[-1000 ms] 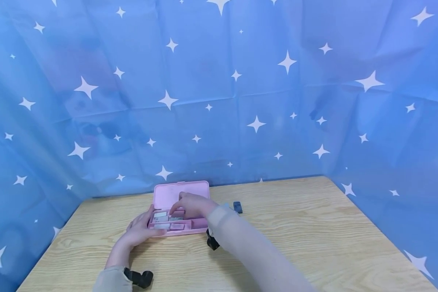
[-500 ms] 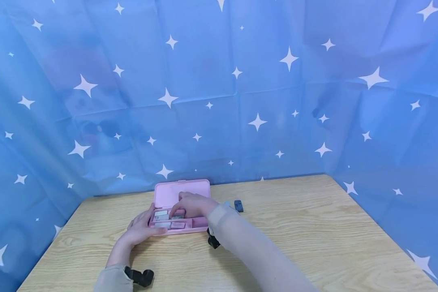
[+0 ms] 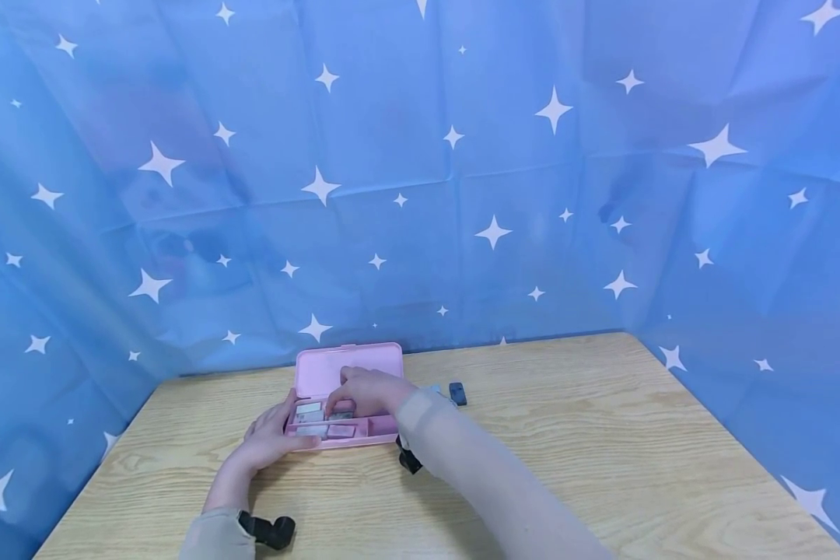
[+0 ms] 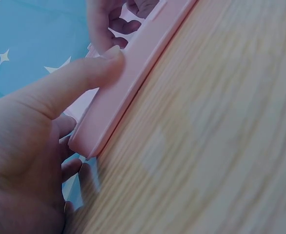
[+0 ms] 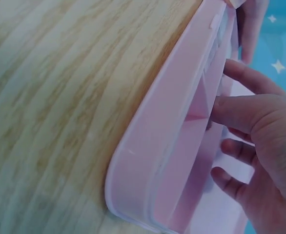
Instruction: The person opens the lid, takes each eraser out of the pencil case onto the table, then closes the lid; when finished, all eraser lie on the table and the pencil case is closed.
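A pink pencil case [image 3: 350, 445] lies with its lid [image 3: 318, 372] raised at the far side of the table. My left hand [image 3: 266, 437] holds its left end, the thumb [image 4: 104, 68] on the front wall and the other fingers round the end. My right hand [image 3: 369, 391] reaches into the back compartment, with index finger and thumb [image 5: 235, 109] down by the divider [image 5: 201, 100]. Whether they pinch anything is hidden. Small pale blocks that look like erasers [image 3: 309, 417] fill the left part, and a pink one [image 3: 341, 432] lies in front.
A dark blue block [image 3: 458, 393] lies on the table right of the case. A light blue item [image 3: 435, 389] beside it is partly hidden by the right sleeve [image 3: 448, 443]. A blue star-patterned cloth [image 3: 420, 194] hangs close behind the table [image 3: 588, 435].
Both hands stay almost in place, with the right fingers lower by a slight amount in the back compartment. The whole view has shifted slightly with the head.
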Demonstrator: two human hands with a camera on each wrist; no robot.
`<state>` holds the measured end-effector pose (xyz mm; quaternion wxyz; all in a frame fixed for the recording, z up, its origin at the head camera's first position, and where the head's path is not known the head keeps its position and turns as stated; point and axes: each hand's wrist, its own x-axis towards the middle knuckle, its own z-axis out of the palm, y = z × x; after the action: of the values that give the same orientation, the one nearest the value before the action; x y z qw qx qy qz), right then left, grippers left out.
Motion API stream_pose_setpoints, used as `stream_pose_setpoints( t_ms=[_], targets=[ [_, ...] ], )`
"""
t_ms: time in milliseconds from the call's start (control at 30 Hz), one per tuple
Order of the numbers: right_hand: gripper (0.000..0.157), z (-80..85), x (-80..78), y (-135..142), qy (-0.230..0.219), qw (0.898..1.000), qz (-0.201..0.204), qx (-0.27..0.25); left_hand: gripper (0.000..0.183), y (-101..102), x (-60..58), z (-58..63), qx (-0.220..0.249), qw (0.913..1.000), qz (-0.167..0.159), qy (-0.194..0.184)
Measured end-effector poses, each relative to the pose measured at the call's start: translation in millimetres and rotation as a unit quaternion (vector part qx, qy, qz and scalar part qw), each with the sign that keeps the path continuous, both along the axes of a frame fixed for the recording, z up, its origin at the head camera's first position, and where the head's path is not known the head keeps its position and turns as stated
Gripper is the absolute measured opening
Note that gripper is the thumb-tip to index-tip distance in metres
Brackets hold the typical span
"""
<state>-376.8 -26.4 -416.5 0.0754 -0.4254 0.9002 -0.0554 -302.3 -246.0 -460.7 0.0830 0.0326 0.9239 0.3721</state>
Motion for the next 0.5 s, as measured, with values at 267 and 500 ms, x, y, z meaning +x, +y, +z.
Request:
stream_pose_setpoints(
  t_ms=[267,500],
  targets=[
    [0.049,16.5,0.3,9,-0.009,1.000,-0.001,0.005,0.117,3,-1.8,0.9,-0.002,0.9999,-0.007,0.009],
    [0.046,29.4,-4.9,19,-0.046,0.998,0.025,-0.025,0.116,0,1.3,1.0,-0.009,0.9998,-0.011,0.015]
  ],
)
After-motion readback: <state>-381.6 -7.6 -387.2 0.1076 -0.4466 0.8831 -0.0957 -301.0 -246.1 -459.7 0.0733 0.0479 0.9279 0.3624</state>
